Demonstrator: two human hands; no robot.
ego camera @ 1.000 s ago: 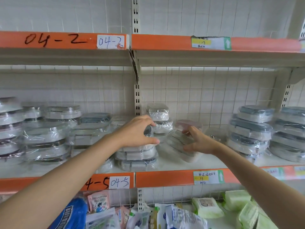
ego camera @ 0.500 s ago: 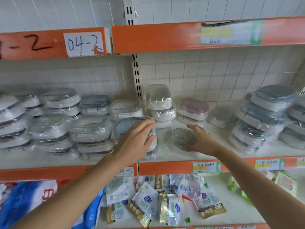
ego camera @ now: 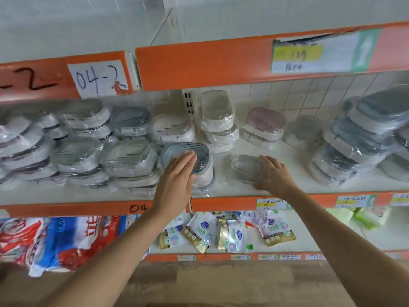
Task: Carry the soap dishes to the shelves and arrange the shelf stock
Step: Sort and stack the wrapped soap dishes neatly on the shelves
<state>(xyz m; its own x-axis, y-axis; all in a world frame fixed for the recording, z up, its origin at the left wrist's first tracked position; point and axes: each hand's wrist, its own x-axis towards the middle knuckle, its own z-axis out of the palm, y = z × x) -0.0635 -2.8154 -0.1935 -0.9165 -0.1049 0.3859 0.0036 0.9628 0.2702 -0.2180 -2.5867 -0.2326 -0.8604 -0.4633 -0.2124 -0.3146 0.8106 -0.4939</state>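
Two hands: L (ego camera: pixel 177 178) on grey dish (ego camera: pixel 188 155), R (ego camera: pixel 273 173) on clear dish (ego camera: pixel 244 166).

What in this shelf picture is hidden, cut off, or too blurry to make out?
Head view only:
- Price label on the upper orange rail: print blurred, unreadable.
- Lower rail marking "04": the rest is covered by the left hand.
- Clear soap dish: its right end is hidden under the right hand, so the grip cannot be judged.
- Far-left soap dish stacks: cut off by the frame edge.
- Pouches on the bottom shelf: print too small.
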